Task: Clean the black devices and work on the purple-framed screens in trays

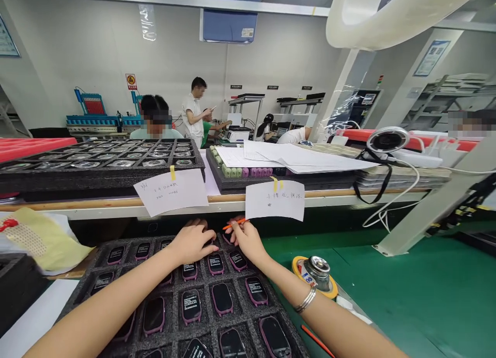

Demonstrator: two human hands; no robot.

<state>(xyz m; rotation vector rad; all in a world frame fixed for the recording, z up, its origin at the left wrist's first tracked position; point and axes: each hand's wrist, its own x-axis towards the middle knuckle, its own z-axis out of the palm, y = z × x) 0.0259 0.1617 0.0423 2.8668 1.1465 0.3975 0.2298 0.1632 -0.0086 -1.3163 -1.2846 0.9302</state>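
Below me lies a black foam tray (209, 309) with smartwatches in its compartments, their cases purple; several screens show white text, others are dark. My left hand (194, 242) rests over the tray's far row, fingers apart and slightly bent, thumb and forefinger beside a watch mostly hidden under them. Close by on the right, my right hand (246, 240) pinches a thin orange stick (234, 224) pointing left, above another partly covered far-row watch. Nearest below the hands are a lit watch (216, 264) and a second lit watch (237, 261).
A shelf edge (225, 199) with hanging paper notes runs just beyond the hands, bearing another foam tray (96, 161). Right of my tray are a metal-topped bottle (318, 270), a yellow tape roll (331, 291) and another orange stick (318, 341). Several people work beyond.
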